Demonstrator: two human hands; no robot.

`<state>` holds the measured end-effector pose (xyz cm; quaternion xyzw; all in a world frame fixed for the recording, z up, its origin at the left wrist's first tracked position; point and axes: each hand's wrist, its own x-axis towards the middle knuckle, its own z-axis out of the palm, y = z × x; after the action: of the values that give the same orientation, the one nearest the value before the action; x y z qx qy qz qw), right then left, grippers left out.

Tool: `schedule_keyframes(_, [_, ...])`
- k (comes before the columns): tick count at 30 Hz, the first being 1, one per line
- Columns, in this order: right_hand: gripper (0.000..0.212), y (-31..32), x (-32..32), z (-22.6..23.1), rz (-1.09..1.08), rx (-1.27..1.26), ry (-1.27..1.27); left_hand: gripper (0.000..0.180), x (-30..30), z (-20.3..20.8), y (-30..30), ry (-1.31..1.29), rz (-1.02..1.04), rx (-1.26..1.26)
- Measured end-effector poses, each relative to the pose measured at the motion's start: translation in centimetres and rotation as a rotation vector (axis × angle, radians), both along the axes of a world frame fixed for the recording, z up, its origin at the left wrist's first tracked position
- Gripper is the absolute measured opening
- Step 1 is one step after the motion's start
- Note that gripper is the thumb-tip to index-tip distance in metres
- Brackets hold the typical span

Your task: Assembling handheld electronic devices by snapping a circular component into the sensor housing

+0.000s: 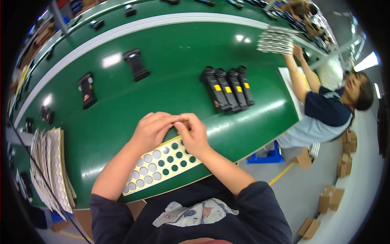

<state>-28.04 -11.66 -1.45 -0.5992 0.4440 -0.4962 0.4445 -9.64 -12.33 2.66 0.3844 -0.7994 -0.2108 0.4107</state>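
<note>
My left hand (pixel 151 129) and my right hand (pixel 194 134) meet over the near part of the green table. The thumbs and fingertips of both are pinched together. Whatever lies between them is hidden or too small to name. Just below them is a pale yellow sheet (pixel 170 174) with rows of round spots. Grey round stickers (pixel 152 167) fill its left part, while green shows through round holes on the right. My right hand covers the sheet's upper right end.
Several black handheld devices (pixel 227 90) with yellow labels lie side by side beyond my right hand. Two more black devices (pixel 86 90) lie farther left. A stack of sticker sheets (pixel 50 166) stands at the left edge. On the right, a co-worker holds up pale sheets (pixel 277 40).
</note>
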Motion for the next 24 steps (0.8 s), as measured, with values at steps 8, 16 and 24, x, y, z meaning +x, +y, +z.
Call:
schedule_keyframes(8, [0.017,-0.5,-0.2,0.6,0.015,0.191,-0.122,0.042,3.6,-0.4,-5.7,-0.122,0.521,-0.075])
schedule_keyframes(16, [0.027,-3.5,-1.1,1.1,0.03,0.225,-0.085,0.09,6.0,-0.4,-16.5,-0.498,1.081,0.52])
schedule_keyframes(24, [0.033,1.0,-1.9,1.6,0.376,-0.418,0.559,0.077,7.2,2.3,-14.8,0.686,0.532,0.89])
